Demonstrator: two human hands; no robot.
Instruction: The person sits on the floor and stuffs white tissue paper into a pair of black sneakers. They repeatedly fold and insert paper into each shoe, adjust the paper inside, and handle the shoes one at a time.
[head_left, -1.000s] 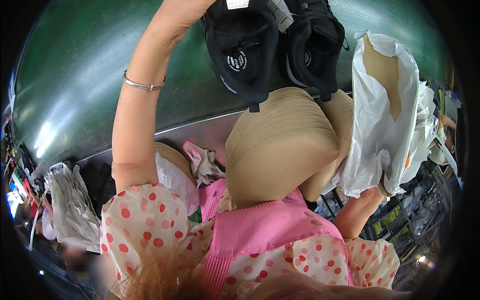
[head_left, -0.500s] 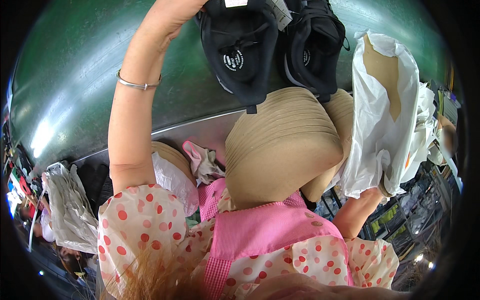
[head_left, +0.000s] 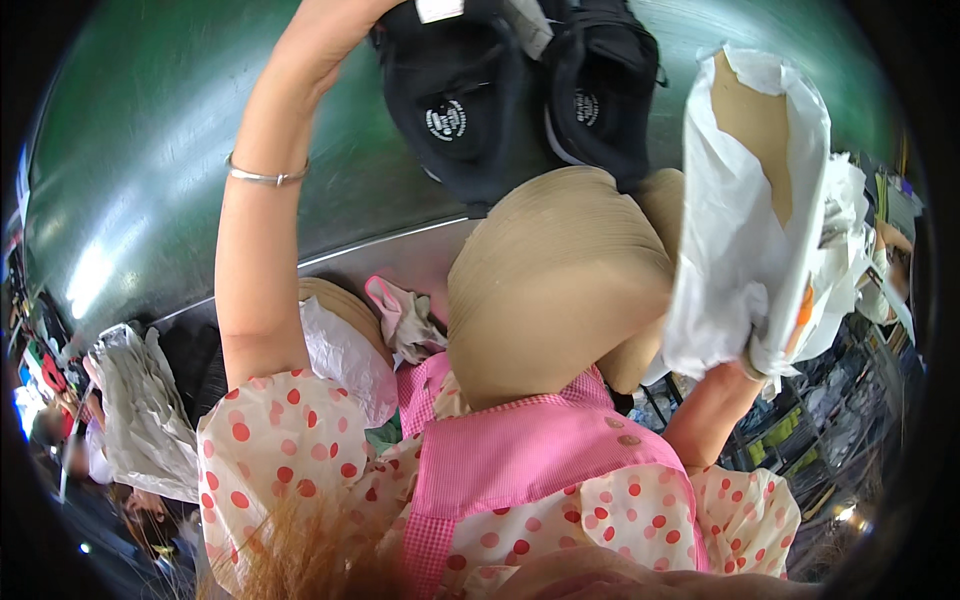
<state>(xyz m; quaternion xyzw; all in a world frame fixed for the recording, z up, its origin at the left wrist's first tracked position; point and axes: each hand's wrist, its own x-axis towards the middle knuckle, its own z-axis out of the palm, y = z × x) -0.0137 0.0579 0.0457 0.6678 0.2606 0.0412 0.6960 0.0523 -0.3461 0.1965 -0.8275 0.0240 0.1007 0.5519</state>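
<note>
My left hand (head_left: 345, 25) is at the top edge, against the side of a black shoe (head_left: 450, 125); its fingertips are hidden. A second black shoe (head_left: 600, 110) stands just right of it. Both have pale print on the insole, and a paper tag (head_left: 528, 28) hangs between them. Most of my right hand (head_left: 738, 372) is covered by crumpled white tissue paper (head_left: 725, 300), which it grips from below. The paper wraps a tan, foot-shaped cardboard insert (head_left: 755, 120). Between my arms, a thick curved stack of tan cardboard inserts (head_left: 555, 300) leans against my pink apron (head_left: 540, 455).
A shiny green worktable (head_left: 150, 170) with a metal edge (head_left: 400, 237) lies ahead. Along that edge are a pink-trimmed cloth (head_left: 405, 320) and more tan inserts (head_left: 345, 312). A bundle of white paper (head_left: 140, 420) hangs at the left. Shelving (head_left: 790, 440) stands at the lower right.
Both shoes have shifted slightly left along with my left hand. The paper-wrapped insert in my right hand has moved a little left and up.
</note>
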